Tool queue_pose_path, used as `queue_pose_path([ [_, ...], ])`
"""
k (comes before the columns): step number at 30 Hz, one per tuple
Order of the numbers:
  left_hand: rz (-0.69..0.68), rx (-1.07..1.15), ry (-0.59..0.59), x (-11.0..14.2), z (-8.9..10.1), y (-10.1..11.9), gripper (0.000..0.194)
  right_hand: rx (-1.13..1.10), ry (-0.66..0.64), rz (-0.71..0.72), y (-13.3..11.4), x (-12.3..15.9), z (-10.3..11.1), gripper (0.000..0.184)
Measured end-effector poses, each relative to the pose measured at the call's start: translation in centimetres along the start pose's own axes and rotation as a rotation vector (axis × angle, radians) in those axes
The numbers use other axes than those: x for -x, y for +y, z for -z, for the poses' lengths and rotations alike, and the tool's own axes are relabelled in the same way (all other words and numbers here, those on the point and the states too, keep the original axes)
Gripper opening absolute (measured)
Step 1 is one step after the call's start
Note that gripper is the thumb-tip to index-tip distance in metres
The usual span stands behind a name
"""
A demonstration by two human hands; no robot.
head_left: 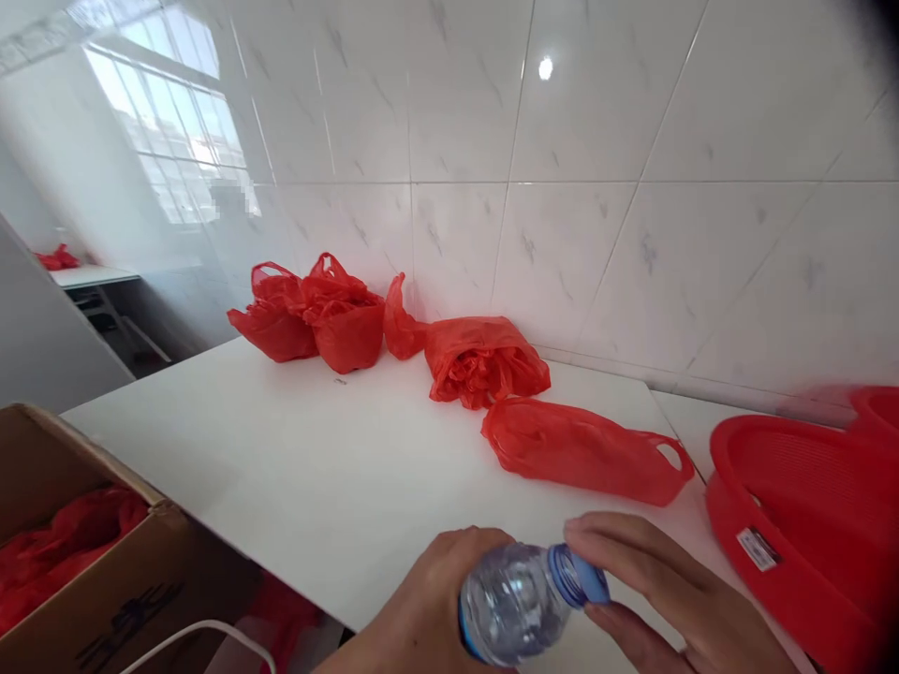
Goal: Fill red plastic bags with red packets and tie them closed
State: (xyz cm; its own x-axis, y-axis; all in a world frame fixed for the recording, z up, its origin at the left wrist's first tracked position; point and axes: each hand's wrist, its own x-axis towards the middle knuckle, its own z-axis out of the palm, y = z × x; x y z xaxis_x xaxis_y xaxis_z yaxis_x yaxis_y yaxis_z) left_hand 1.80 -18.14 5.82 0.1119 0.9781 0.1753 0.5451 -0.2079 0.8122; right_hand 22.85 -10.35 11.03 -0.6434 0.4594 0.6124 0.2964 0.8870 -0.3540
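A clear plastic water bottle (518,599) with a blue label edge is tilted to the right above the table's near edge. Wrapped around its body is my left hand (435,599). The thumb and fingers of my right hand (660,590) pinch the blue bottle cap (588,577) at the neck. Whether the cap is loose or still screwed on, I cannot tell. Beyond the bottle, a long red plastic bag (582,449) lies flat on the white table (337,468).
Several tied red bags (347,328) stand along the tiled wall (456,112), beside a bunched red bag (484,360). Red plastic baskets (793,524) are at right. A cardboard box (84,599) holding red bags stands at lower left, near a white cord (203,625).
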Motion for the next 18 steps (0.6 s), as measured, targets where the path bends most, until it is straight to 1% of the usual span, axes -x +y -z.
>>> queue_pose_path([
  [2, 0.058, 0.016, 0.026, 0.2, 0.1, 0.1, 0.075, -0.023, -0.1, -0.007, -0.1, -0.8, 0.4, 0.029],
  [3, 0.072, 0.032, 0.024, 0.3, 0.0, 0.0, 0.075, -0.04, -0.143, -0.018, -0.1, -1.1, 0.5, 0.028],
  [6, 0.075, 0.086, -0.033, 0.4, 0.0, -0.4, 0.07, -0.096, -0.257, -0.037, -0.2, -1.4, 0.6, 0.029],
  [9, 0.099, 0.096, -0.087, 0.4, 0.2, -0.6, 0.067, -0.118, -0.333, -0.042, -0.4, -1.6, 0.7, 0.031],
  [13, 0.098, 0.042, -0.132, 0.8, 0.7, -0.3, 0.059, -0.076, -0.393, -0.013, -0.7, -1.8, 0.6, 0.022],
  [18, 0.029, -0.07, -0.1, 1.3, 1.0, -0.2, 0.058, 0.119, -0.422, 0.011, -0.9, -1.5, -0.4, 0.02],
])
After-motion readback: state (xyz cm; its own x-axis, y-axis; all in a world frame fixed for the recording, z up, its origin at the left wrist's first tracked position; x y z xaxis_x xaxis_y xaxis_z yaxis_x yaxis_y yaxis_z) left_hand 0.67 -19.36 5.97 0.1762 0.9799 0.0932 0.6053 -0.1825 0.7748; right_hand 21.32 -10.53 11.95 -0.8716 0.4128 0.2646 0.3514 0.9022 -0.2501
